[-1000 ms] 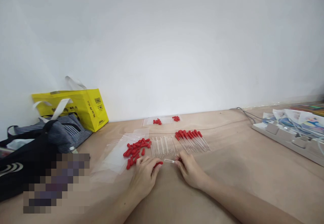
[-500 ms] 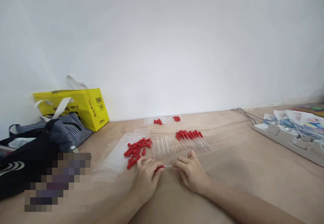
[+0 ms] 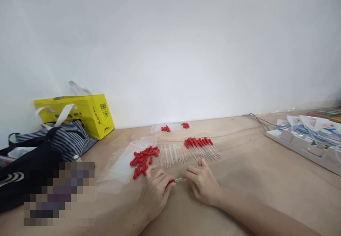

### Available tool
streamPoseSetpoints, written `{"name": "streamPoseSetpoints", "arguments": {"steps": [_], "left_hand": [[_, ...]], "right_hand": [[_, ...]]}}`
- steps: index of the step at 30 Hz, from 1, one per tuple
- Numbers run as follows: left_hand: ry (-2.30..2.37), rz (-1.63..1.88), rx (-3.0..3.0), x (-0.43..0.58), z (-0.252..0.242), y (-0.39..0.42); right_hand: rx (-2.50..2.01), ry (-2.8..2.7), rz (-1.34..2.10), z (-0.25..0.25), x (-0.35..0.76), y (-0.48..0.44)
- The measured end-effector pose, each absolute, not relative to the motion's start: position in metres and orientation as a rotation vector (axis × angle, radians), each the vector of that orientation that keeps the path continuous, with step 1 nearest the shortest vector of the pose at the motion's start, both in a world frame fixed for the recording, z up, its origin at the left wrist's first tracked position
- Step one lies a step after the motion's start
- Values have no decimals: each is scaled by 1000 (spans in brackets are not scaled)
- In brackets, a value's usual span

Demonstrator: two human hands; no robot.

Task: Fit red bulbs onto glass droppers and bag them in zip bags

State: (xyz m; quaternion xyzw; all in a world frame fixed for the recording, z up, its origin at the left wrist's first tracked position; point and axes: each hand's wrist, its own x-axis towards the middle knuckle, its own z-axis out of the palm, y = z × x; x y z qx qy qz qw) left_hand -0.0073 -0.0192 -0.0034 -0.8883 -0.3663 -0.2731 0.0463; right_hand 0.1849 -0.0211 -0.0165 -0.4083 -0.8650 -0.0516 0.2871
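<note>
- Table, wood-look top, carries everything; work sits mid-table, close to the near side.
- Yellow bag far left, by the wall; striped bag just nearer. Both off to the side of the work.
- Power strip at right, plugs and cables on it, well apart from the work.
- Left hand, near, closed in a pinch on a red bulb.
- Right hand, near, fingers curled round a clear tube; its far end is hidden by the fingers.
- Clear plastic bags flat at left, partly under the loose bulbs.
- Capped tubes, slanted row, far side of right hand: the done share, red bulb on each; roughly ten, overlap blocks an exact count.
- Bare tubes in a row between capped tubes and loose bulbs, no bulbs on: left over.
- Loose bulbs, heap just beyond left hand: also left. Looks around halfway or less, judging by the heap.
- Held tube and held bulb, between the hands, end to end, seemingly joined; seating depth can't tell.
</note>
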Motion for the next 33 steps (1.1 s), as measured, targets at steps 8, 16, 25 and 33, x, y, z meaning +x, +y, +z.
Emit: {"name": "streamPoseSetpoints", "arguments": {"steps": [8,16,25,33], "left_hand": [[-1100,-892,-2694,-5,-5,-20],[-1092,-847,-2740,-6,-4,-18],[-1150,-757,-2646,-16,1,-5],[-1653,-674,-2239,-36,1,8]], "right_hand": [[-1096,-2273,-21,-15,177,-23],[-1083,-2334,-6,-17,178,-19],[-1090,-2402,-37,-12,185,-16],[-1620,-1814,-171,-23,188,23]]}}
